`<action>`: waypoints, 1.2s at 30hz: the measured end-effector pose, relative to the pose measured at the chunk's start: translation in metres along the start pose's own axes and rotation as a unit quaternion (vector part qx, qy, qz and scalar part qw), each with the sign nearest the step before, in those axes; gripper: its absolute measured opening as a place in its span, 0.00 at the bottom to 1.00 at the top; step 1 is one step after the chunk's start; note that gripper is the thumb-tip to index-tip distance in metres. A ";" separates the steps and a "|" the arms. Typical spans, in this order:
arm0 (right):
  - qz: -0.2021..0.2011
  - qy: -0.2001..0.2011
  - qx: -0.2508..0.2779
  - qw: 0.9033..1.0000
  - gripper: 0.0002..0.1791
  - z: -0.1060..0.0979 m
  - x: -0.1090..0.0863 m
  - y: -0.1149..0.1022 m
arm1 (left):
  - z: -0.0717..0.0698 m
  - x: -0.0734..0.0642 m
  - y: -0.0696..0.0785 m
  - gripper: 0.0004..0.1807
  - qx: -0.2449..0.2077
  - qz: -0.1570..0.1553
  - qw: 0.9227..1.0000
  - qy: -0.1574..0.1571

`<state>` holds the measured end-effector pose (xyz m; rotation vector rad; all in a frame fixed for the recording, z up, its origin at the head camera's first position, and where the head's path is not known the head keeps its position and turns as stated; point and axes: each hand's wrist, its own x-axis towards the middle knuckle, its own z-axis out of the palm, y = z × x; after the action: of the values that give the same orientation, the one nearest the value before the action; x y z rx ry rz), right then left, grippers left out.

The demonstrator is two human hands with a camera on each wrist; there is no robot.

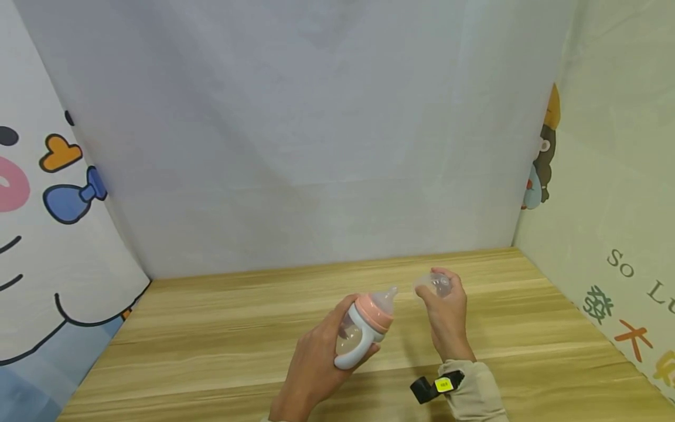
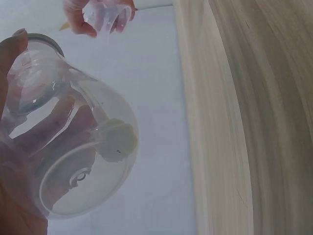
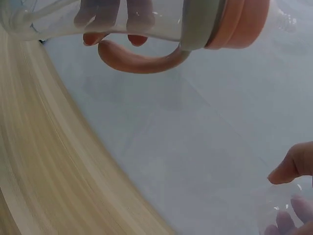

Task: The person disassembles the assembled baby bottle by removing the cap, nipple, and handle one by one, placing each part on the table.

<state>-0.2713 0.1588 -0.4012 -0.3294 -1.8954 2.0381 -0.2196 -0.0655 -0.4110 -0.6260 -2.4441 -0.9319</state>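
My left hand [image 1: 317, 351] grips a clear baby bottle [image 1: 350, 339] that has a pink collar, a pale nipple and a handle. The bottle is tilted, its nipple pointing up and to the right. In the left wrist view the bottle's see-through base [image 2: 78, 181] fills the left side, with fingers visible through the wall. To the right, my right hand [image 1: 448, 313] holds a clear bottle cap [image 1: 440, 285] between thumb and fingers, apart from the nipple. The right wrist view shows the bottle [image 3: 161, 19] at the top and the cap [image 3: 274, 205] in the lower right corner.
Both hands are above a wood-grain table [image 1: 211, 334]. A pale grey cloth [image 1: 316, 146] hangs behind it. Printed cloths with cartoon figures [image 1: 68, 202] and lettering [image 1: 633, 340] flank the table. A black strap [image 1: 437, 385] with a yellow label circles the right wrist.
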 end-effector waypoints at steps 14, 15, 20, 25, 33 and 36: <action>-0.024 -0.010 -0.114 0.993 0.34 -0.003 0.004 0.013 | 0.000 0.000 0.000 0.41 0.016 0.007 1.000 0.004; -0.023 -0.011 -0.117 0.993 0.34 -0.004 0.005 0.013 | -0.001 0.000 0.000 0.42 0.014 0.006 1.000 0.003; -0.012 -0.014 -0.132 0.991 0.33 -0.008 0.007 0.015 | 0.000 0.000 0.000 0.41 0.011 0.004 1.000 0.001; 0.003 -0.022 -0.140 0.990 0.33 -0.012 0.009 0.018 | 0.000 -0.001 -0.001 0.41 0.009 0.004 1.000 0.001; 0.012 -0.034 -0.170 0.985 0.32 -0.015 0.011 0.025 | 0.000 -0.001 -0.002 0.42 0.013 0.004 1.000 0.002; 0.007 -0.037 -0.201 0.979 0.31 -0.015 0.012 0.028 | -0.001 -0.001 -0.002 0.42 0.014 0.006 1.000 0.002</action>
<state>-0.2786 0.1756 -0.4295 -0.3674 -2.3543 1.6815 -0.2194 -0.0675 -0.4120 -0.6273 -2.4426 -0.8929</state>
